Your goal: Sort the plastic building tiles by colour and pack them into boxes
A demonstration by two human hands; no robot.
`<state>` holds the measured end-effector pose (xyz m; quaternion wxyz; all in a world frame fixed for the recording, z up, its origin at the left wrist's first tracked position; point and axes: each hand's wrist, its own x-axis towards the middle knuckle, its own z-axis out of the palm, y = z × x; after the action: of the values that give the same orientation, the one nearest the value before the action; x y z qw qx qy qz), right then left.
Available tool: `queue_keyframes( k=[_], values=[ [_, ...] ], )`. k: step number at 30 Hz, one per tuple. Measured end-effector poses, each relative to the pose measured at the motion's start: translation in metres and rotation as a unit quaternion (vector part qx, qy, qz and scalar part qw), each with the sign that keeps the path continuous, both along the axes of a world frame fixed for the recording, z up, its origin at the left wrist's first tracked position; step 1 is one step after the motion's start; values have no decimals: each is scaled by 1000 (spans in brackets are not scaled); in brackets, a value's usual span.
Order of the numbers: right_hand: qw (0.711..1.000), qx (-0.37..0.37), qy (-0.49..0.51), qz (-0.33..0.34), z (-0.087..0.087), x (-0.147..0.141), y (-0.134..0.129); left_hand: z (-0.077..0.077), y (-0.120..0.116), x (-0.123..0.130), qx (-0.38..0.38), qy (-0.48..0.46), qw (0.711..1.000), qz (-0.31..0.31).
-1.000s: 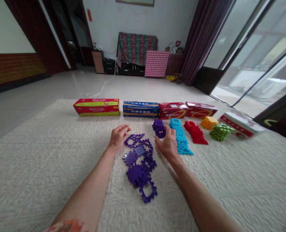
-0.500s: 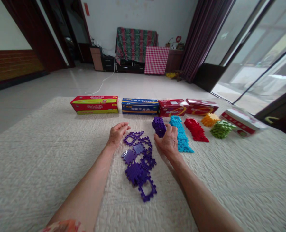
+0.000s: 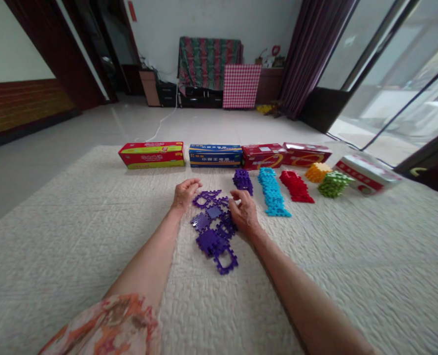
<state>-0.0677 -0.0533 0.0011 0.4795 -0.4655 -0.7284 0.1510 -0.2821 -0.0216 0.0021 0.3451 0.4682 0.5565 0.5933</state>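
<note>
Loose purple interlocking plastic pieces (image 3: 213,241) with toothed edges lie overlapping on the quilted cover; some are solid panels, others open frames. My left hand (image 3: 185,195) hovers by their far left side, its fingers drawn together and nothing visible in them. On the right edge of the pile is my right hand (image 3: 244,212), fingers bent and apart, partly covering a few pieces. Just beyond it stands a stack of purple pieces (image 3: 243,180). Further right are leaning rows of blue pieces (image 3: 272,192) and red pieces (image 3: 296,186).
Orange pieces (image 3: 318,171) and green pieces (image 3: 334,184) are stacked at the right. Along the back stand a red-and-yellow box (image 3: 152,155), a blue box (image 3: 216,156), two dark red boxes (image 3: 263,157) and a white-and-red box (image 3: 368,173). A quilted cover (image 3: 93,236) lies beneath everything.
My right hand has moved from the purple stack, left and back toward the loose pieces. My left hand keeps its place near the pile. The camera view has shifted slightly.
</note>
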Motion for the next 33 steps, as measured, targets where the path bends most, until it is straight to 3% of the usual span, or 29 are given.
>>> queue_keyframes(
  k=[4, 13, 21, 33],
  values=[
    [1000, -3, -10, 6, 0, 0, 0, 0, -8, -1, 3, 96, 995, 1],
    [996, 21, -21, 84, 6, 1, -7, 3, -55, -4, 33, 238, 971, 0],
    [993, 15, -25, 116, 7, 2, -5, -4, -51, -5, 57, 321, 944, -47],
    [984, 10, -33, 174, 10, -2, -3, -16, -46, -10, 84, 453, 886, -55]
  ],
)
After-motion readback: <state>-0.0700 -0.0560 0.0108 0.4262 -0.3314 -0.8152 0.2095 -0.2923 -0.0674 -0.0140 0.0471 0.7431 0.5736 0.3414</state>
